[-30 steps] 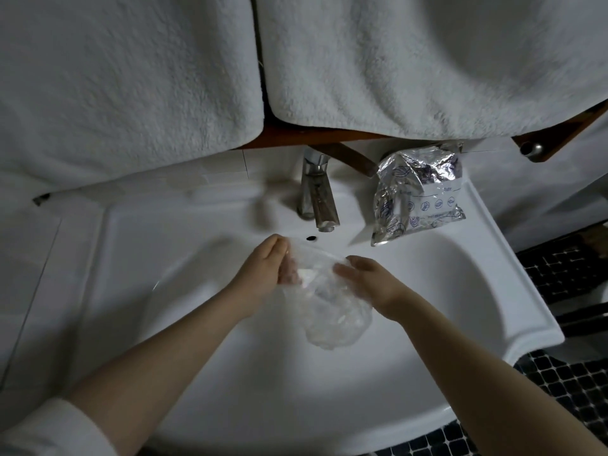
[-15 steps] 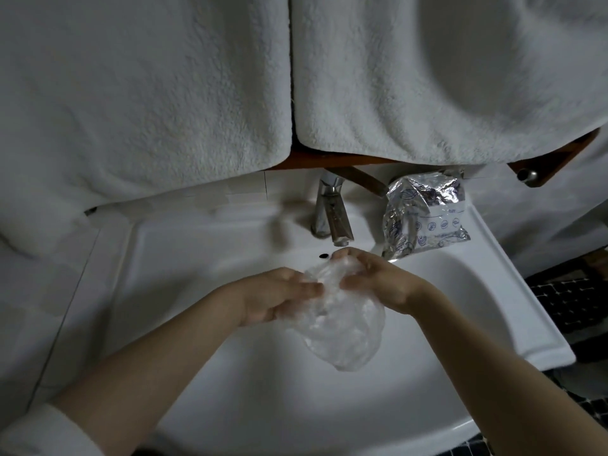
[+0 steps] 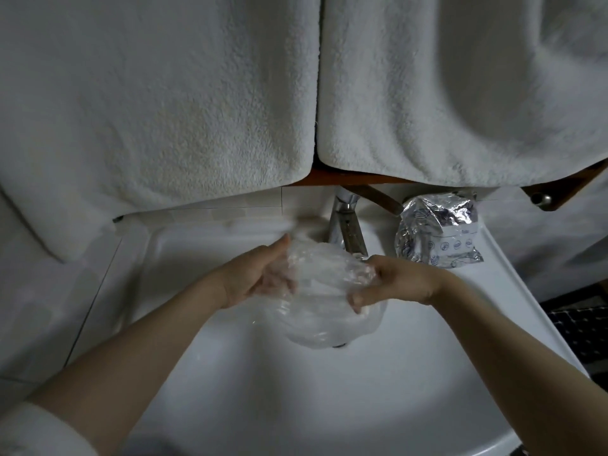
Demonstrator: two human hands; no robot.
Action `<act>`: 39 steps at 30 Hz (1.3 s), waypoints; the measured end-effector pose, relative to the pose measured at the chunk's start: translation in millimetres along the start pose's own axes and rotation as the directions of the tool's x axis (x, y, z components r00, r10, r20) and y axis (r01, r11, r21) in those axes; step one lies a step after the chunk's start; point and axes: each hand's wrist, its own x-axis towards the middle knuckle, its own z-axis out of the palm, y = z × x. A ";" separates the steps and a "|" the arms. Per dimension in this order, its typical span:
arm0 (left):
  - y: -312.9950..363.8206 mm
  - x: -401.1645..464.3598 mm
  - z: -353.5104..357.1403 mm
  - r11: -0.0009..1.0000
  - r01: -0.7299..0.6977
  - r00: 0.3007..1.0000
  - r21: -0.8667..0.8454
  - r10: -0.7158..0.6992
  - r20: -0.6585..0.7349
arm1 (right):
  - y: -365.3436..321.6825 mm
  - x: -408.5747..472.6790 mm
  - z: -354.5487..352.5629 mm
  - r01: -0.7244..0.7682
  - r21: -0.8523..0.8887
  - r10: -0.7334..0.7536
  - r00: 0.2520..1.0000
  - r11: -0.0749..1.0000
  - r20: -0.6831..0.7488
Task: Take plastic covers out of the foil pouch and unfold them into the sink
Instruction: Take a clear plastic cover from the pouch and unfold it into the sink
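- Left forearm (image 3: 138,350): bare, extends from the lower left corner up and to the right; a white sleeve (image 3: 36,432) covers the arm near the frame edge.
- Left hand (image 3: 260,278): palm faces right, fingers extended up and slightly forward, thumb low. Its fingers sit behind the clear plastic cover (image 3: 322,304) and hold its left edge.
- Right forearm (image 3: 513,350): bare, extends from the lower right corner up and to the left.
- Right hand (image 3: 398,281): back of hand faces up, fingers curled, thumb pointing down. It pinches the right edge of the cover.
- Both hands: level with each other, apart, with the cover stretched between them.
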 end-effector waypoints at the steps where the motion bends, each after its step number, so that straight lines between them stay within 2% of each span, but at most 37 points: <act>1: 4.7 1.3 0.3 0.979 -0.002 0.999 0.204 0.010 -0.037 | -0.7 -0.6 -1.9 -0.012 0.000 0.012 1.000 1.000 0.008; 2: 8.7 2.1 0.9 0.916 0.014 0.997 0.400 0.020 -0.079 | -2.2 -1.4 -2.1 -0.053 0.021 0.053 0.999 0.998 0.004; 4: 14.5 4.6 1.2 0.673 0.016 0.991 0.739 0.088 -0.101 | -1.4 -3.8 -7.1 -0.167 0.050 0.169 0.985 0.985 -0.042; 6: 14.7 7.2 1.2 0.474 -0.024 0.991 0.880 0.124 -0.040 | -7.3 -2.8 -7.6 -0.247 -0.053 0.237 0.960 0.968 -0.147; 8: 14.2 8.1 3.3 0.314 -0.072 0.984 0.947 0.180 0.015 | -14.8 1.0 -2.5 -0.227 -0.183 0.162 0.935 0.957 -0.315; 10: 12.7 8.4 9.8 0.121 -0.130 0.952 0.984 0.291 0.090 | -17.4 8.0 1.9 -0.183 -0.419 -0.022 0.898 0.890 -0.439; 11: 12.5 7.3 13.1 0.082 -0.151 0.938 0.985 0.328 0.116 | -14.5 12.8 3.9 -0.169 -0.497 -0.103 0.875 0.851 -0.473; 12: 12.0 7.2 15.1 0.086 -0.161 0.938 0.983 0.322 0.125 | -12.4 15.9 6.7 -0.175 -0.534 -0.155 0.843 0.827 -0.516; 14: 11.1 7.6 18.0 0.193 -0.205 0.946 0.960 0.292 0.143 | -8.3 20.8 12.8 -0.196 -0.569 -0.243 0.760 0.799 -0.603; 16: 10.2 6.5 20.7 0.388 -0.279 0.939 0.879 0.301 0.165 | -7.9 23.1 19.3 -0.207 -0.609 -0.336 0.678 0.766 -0.653; 18: 8.2 6.6 21.9 0.624 -0.332 0.931 0.707 0.336 0.141 | -6.3 23.5 25.3 -0.247 -0.635 -0.374 0.632 0.732 -0.678; 20: 10.1 7.0 27.4 0.761 -0.300 0.942 0.576 0.332 0.053 | -5.8 23.1 29.6 -0.256 -0.647 -0.401 0.608 0.718 -0.686; 21: 11.8 8.6 29.5 0.760 -0.268 0.943 0.592 0.334 -0.002 | -6.0 22.5 31.2 -0.244 -0.649 -0.408 0.607 0.720 -0.682; 22: 13.2 10.8 31.2 0.709 -0.227 0.936 0.667 0.348 -0.052 | -6.9 21.4 31.8 -0.239 -0.645 -0.385 0.635 0.726 -0.669; 23: 14.3 13.4 31.6 0.609 -0.193 0.924 0.769 0.376 -0.066 | -6.9 20.1 31.6 -0.248 -0.630 -0.331 0.680 0.736 -0.654; 25: 14.8 13.3 31.3 0.424 -0.174 0.917 0.889 0.398 -0.010 | -7.5 17.0 30.2 -0.322 -0.603 -0.165 0.773 0.730 -0.613; 26: 13.7 13.6 30.5 0.356 -0.196 0.918 0.914 0.395 0.043 | -8.1 15.3 30.0 -0.378 -0.589 -0.080 0.792 0.714 -0.606; 28: 10.6 12.6 29.0 0.264 -0.238 0.910 0.935 0.397 0.119 | -8.4 13.2 29.8 -0.434 -0.541 -0.037 0.754 0.720 -0.655; 30: 6.6 12.9 28.6 0.228 -0.305 0.878 0.925 0.442 0.180 | -9.1 15.7 31.4 -0.374 -0.532 -0.134 0.711 0.759 -0.690; 33: 4.0 11.3 29.4 0.186 -0.412 0.804 0.892 0.535 0.260 | -11.0 22.3 32.6 -0.264 -0.517 -0.130 0.785 0.815 -0.606; 35: 4.5 7.8 29.6 0.139 -0.483 0.749 0.865 0.577 0.326 | -6.3 28.6 37.0 -0.328 -0.561 -0.081 0.809 0.760 -0.582; 37: 4.4 5.2 28.2 0.106 -0.528 0.718 0.843 0.586 0.376 | 0.4 33.3 39.7 -0.387 -0.624 -0.100 0.794 0.679 -0.600; 39: 3.5 3.9 25.1 0.107 -0.531 0.697 0.841 0.620 0.361 | 4.3 32.8 34.5 -0.390 -0.559 -0.081 0.764 0.732 -0.640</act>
